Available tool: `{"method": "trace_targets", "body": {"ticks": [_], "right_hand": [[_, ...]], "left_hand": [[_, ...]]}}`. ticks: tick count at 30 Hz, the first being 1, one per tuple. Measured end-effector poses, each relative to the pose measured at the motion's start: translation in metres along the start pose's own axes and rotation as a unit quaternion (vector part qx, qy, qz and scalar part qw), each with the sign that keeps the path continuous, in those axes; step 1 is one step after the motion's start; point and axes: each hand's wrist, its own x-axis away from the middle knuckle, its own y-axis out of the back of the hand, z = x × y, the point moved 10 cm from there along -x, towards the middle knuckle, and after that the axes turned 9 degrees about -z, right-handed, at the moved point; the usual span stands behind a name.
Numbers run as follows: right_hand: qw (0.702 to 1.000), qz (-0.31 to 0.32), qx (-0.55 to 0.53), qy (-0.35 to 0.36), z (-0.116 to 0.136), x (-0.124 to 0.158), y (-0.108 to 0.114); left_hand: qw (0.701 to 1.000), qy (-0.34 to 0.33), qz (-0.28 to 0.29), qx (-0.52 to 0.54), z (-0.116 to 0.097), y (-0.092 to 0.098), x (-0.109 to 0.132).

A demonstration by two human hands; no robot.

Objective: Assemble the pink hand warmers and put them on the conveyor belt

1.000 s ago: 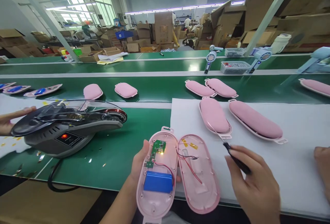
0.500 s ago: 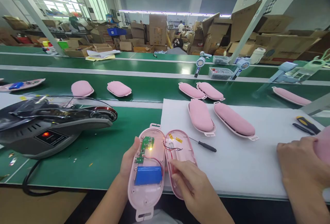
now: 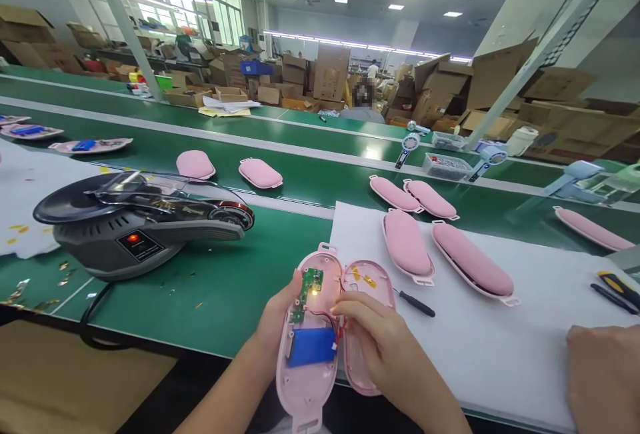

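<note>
My left hand (image 3: 276, 317) grips the left edge of a pink oval shell half (image 3: 307, 391), thumb over the rim. Inside it are a green circuit board (image 3: 313, 279) with a glowing yellowish light and a blue battery pack (image 3: 311, 347). Thin red and black wires (image 3: 327, 316) run from the board toward the other side. At the inner edge of the shell, my right hand (image 3: 383, 344) pinches these wires; its fingertips partly hide them. Beneath that hand lies the second pink shell half (image 3: 381, 277), opened out alongside, with yellow tape pieces inside.
A small black screwdriver (image 3: 417, 303) lies right of the shells on white sheeting (image 3: 480, 354). Several closed pink cases (image 3: 407, 241) stand beyond. A tape dispenser (image 3: 150, 227) occupies the left. At right are a yellow-black tool (image 3: 620, 289) and another person's hand (image 3: 605, 371).
My right hand has moved from inside the second shell half up to the shells' shared edge, bringing the wires along. The view has shifted left. The pink case at the other person's hand has left view.
</note>
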Motion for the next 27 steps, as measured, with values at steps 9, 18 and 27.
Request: {"method": "trace_targets", "body": {"ticks": [9, 18, 27], "right_hand": [[0.989, -0.094, 0.069, 0.095, -0.001, 0.017, 0.013], [0.994, -0.029, -0.085, -0.061, -0.012, -0.017, -0.002], [0.981, 0.008, -0.048, -0.188, -0.026, -0.022, -0.009]], "left_hand": [[0.999, 0.039, 0.009, -0.016, 0.005, -0.005, 0.002], [0.998, 0.012, -0.052, -0.033, 0.008, 0.012, -0.002], [0.994, -0.064, -0.071, -0.051, -0.003, -0.01, 0.007]]}}
